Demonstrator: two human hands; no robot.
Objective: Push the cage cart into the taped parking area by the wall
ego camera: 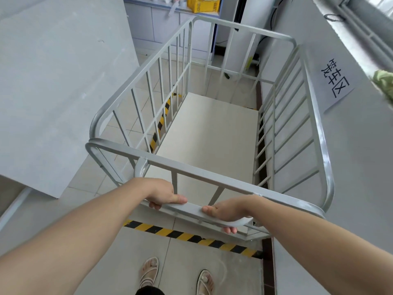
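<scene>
Two grips, left hand & right hand, are being clenched on rear rail of cage cart; stiff, empty, prob. light.

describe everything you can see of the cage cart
The cage cart is pale grey painted metal: an empty off-white deck fenced by bars under rounded top rails. It stands upright close along the wall on its right, striped tape on the floor by its left side and near end. The left hand and right hand grip its near bar.
</scene>
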